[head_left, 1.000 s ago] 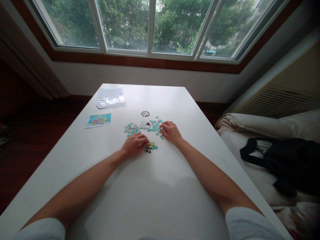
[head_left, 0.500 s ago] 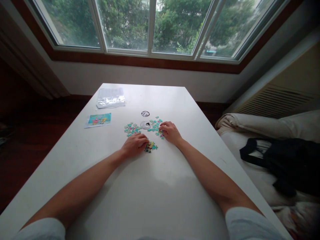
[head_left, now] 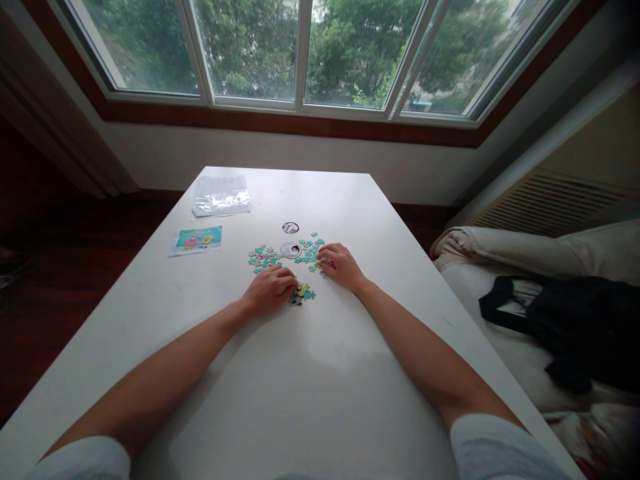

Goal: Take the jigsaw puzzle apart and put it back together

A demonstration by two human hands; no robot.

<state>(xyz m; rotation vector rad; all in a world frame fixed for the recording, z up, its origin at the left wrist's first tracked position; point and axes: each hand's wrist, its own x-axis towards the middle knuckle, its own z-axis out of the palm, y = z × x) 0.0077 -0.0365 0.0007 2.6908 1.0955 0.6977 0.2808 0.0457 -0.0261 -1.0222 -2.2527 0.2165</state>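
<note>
A small joined patch of jigsaw puzzle (head_left: 304, 293), yellow, teal and dark, lies flat on the white table (head_left: 310, 387). My left hand (head_left: 270, 289) rests at its left edge, fingers bent and closed against it. Farther right, my right hand (head_left: 342, 265) is curled over the edge of a spread of loose teal jigsaw pieces (head_left: 311, 249). Its fingertips are down among pink and teal pieces; whether one is pinched is hidden. Another cluster of loose pieces (head_left: 263, 256) lies beyond my left hand.
Between the clusters sits a round silvery disc (head_left: 291, 250), with another round disc (head_left: 291, 228) behind it. A colourful picture sheet (head_left: 199, 239) and a clear plastic bag (head_left: 223, 196) lie at the left. Beyond the table's right edge, a dark bag-like item (head_left: 585, 327) rests on pale cushions.
My right hand's fingers have shifted slightly left over the loose pieces, uncovering some pink near the thumb. My left hand and the joined patch look almost unchanged.
</note>
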